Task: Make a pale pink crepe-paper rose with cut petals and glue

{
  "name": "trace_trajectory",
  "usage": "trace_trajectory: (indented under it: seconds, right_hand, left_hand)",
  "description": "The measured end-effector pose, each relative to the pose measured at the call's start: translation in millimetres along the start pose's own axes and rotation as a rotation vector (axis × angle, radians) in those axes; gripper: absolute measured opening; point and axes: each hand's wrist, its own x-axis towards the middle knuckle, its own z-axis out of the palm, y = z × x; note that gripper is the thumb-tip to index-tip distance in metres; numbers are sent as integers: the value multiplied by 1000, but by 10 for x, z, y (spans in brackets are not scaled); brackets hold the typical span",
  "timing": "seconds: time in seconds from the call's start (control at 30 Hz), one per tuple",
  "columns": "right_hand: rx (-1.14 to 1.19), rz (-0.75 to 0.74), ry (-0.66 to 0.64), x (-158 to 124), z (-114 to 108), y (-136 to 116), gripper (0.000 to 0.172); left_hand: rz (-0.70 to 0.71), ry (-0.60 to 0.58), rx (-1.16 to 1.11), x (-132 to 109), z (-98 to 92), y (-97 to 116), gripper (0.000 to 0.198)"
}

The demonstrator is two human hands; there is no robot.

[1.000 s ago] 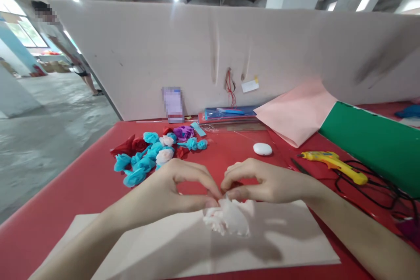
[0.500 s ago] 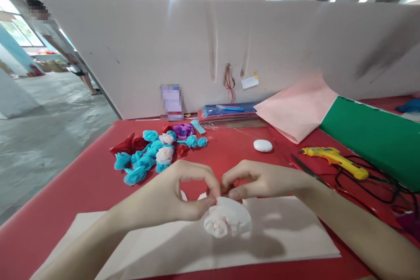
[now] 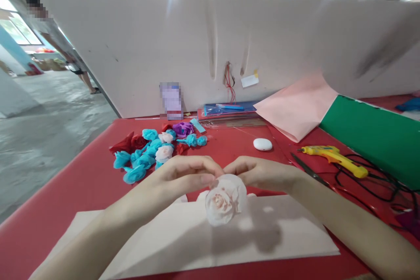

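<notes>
A pale pink paper rose, with its petals facing me, is held up above a folded sheet of pale pink paper. My left hand is closed, its thumb and fingers pinching the rose's base from the left. From the right, my right hand is closed at the back of the same flower, its fingertips partly hidden behind the petals. Small pale petal pieces show behind the rose at the sheet's far edge.
Blue, red, pink and purple paper flowers lie at the left of the red table. A white case, scissors and a yellow glue gun with cable are beyond my right arm. A phone leans on the partition.
The rose has turned and risen slightly, so its centre now faces me more. Both hands have shifted their hold around its base, with the left hand's fingers flatter.
</notes>
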Motion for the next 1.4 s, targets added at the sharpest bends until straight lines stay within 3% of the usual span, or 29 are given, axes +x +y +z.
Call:
trace_trajectory:
  seconds: [0.5,0.67,0.83,1.1,1.4]
  right_hand:
    - [18,61,-22,14,5,45,11]
    - [15,90,-26,26,4,69,10]
    - [61,137,-44,56,45,70,11]
    - [144,210,-53,53,175,39,11]
    - [125,140,-76,-38,287,-44,15]
  left_hand:
    - [-181,16,131,-44,78,105,30]
    - [-115,41,102,-36,79,52,28]
    - [-33,-130,25,-39,91,90,17]
    - [-20,-201,80,-36,16,66,14]
    - [45,-257,7,-71,-99,13,21]
